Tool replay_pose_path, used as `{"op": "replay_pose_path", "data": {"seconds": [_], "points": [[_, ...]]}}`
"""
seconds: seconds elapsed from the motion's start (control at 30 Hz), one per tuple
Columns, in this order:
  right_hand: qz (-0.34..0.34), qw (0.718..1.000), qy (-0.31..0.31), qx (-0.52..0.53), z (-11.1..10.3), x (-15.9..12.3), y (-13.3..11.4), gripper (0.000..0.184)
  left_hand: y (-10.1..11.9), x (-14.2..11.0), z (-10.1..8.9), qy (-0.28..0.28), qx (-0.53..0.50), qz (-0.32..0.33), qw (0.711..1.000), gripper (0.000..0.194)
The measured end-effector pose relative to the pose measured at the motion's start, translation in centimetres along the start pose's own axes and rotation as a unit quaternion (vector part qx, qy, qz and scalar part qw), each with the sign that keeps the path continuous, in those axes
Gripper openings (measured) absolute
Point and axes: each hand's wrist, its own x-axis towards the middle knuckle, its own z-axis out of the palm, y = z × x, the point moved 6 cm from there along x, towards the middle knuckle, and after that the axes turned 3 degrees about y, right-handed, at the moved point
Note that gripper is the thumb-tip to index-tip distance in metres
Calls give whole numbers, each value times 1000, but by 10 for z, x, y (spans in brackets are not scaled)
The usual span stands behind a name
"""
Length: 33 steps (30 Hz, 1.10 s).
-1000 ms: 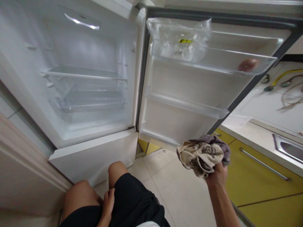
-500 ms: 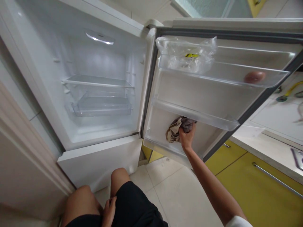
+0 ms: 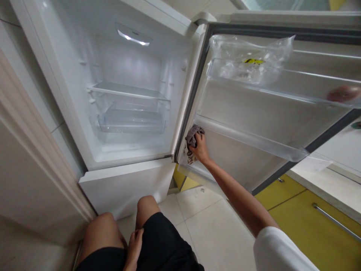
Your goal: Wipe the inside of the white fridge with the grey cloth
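cloth at the hinge-side corner of the open fridge door

right arm reaches across to the inside of the fridge door [image 3: 239,162]. step in hand, as judged from the pose: the right hand [image 3: 201,148] holds a bunched cloth [image 3: 193,134] up to the inner lining, near the hinge side, in the gap between the middle door shelf [image 3: 248,139] and the bottom door shelf [image 3: 201,180].

any shift of the cloth from this corner would, i judge, call for a firm hold on the bundle and a low wrist, as the middle shelf sits close above the knuckles and the bottom one close below.

cloth versus fingers: right fingers clenched over it, the grey-brown part under the fingertips and beside them; a paler, patterned fold hangs below the hand toward the bottom shelf. the cloth seems to touch the lining; how hard it presses, cannot tell.

left hand [image 3: 134,244] lies low, against the dark shorts [image 3: 166,241] at the inner thigh. its fingers are partly curled; whether they pinch the fabric, cannot tell.

about the door: clear plastic bag [image 3: 254,62] with a yellow mark in the top door shelf, and a reddish round thing [image 3: 342,94] farther along, too blurred to name.
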Motion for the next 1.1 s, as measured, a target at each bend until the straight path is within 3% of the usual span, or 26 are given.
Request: {"op": "replay_pose_path", "data": {"seconds": [0.2, 0.47, 0.7, 0.83, 0.97, 1.1], "points": [[-41, 992, -116, -39, 3, -12, 15, 60, 0, -3, 1, -1, -2, 6, 1000, 23], [-70, 954, -290, -40, 28, -39, 33, 56, 3, -6, -2, -5, -3, -2, 1000, 21], [-57, 927, -371, -17, 34, -42, 47, 56, 6, -8, -3, -8, -3, -6, 1000, 17], [-51, 903, -425, -13, 35, -61, 56, 42, 5, -9, -2, -2, -13, -3, 1000, 18], [-49, 894, -445, -7, 24, -74, 64, 39, 2, -6, -2, -2, -21, 0, 1000, 18], [-34, 890, -454, -20, -13, -84, 73, 44, -2, 0, -4, 7, -21, -6, 1000, 19]]}}
